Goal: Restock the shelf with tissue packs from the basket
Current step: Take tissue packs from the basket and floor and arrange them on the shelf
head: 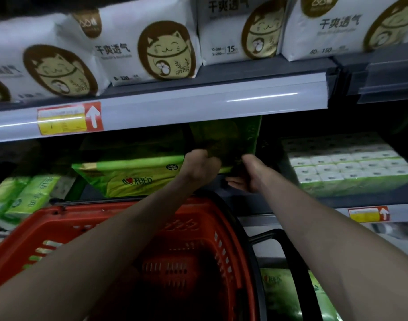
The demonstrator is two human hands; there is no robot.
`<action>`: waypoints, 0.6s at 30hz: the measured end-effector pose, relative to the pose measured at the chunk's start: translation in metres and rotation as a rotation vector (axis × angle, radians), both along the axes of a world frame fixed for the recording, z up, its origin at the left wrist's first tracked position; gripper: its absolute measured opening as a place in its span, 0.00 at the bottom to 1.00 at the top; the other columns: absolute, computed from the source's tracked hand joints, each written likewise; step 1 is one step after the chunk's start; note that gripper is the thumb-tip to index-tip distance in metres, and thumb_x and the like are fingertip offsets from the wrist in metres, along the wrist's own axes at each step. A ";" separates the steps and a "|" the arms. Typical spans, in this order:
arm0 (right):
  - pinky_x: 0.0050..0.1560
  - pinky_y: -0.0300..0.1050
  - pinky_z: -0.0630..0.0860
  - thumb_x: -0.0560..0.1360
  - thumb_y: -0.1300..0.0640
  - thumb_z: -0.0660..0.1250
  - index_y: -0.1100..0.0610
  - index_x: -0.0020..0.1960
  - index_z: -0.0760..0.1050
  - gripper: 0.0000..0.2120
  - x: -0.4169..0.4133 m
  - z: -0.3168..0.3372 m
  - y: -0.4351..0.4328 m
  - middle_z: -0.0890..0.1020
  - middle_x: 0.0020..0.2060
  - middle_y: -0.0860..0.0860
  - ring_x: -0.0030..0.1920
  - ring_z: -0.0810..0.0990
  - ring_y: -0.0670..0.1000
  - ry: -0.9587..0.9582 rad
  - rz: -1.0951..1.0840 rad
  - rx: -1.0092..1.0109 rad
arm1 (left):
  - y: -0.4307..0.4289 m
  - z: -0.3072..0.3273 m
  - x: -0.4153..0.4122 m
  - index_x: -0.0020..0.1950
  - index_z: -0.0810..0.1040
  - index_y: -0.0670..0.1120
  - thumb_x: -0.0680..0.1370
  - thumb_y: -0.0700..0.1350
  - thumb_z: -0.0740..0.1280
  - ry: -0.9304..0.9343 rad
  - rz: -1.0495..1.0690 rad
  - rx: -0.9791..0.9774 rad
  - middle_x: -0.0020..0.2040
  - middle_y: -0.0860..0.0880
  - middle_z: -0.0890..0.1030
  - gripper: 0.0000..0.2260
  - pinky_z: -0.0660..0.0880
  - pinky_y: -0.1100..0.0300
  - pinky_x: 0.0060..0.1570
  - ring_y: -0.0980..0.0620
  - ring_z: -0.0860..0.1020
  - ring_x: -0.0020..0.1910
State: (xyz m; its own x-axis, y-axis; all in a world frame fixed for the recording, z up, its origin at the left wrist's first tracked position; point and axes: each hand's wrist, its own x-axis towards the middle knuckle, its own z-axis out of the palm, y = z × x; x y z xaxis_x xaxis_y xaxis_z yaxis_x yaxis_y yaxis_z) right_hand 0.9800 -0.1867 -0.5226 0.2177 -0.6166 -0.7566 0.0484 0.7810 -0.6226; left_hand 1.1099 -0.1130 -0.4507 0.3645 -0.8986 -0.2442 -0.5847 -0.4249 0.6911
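Note:
A dark green tissue pack (228, 137) stands upright in the middle shelf bay, just under the shelf rail. My left hand (199, 169) grips its lower left edge and my right hand (247, 174) holds its lower right corner from below. To its left a lighter green tissue pack (133, 179) lies flat on the shelf. The red basket (175, 230) with black handles sits below my forearms; its inside is dark and I cannot tell what it holds.
White packs with a cat logo (147, 49) fill the upper shelf above a grey price rail (175, 107). A block of small white tissue packets (346, 167) stands at right. Green packs (22, 195) lie at far left, another green pack (291, 295) at bottom right.

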 end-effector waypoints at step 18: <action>0.46 0.43 0.75 0.75 0.47 0.73 0.56 0.44 0.86 0.12 0.094 0.166 0.215 0.87 0.42 0.52 0.43 0.82 0.50 0.271 0.787 -0.641 | 0.266 0.115 0.149 0.54 0.85 0.49 0.76 0.49 0.68 -0.226 -0.309 -0.201 0.42 0.53 0.86 0.10 0.75 0.60 0.40 0.58 0.82 0.40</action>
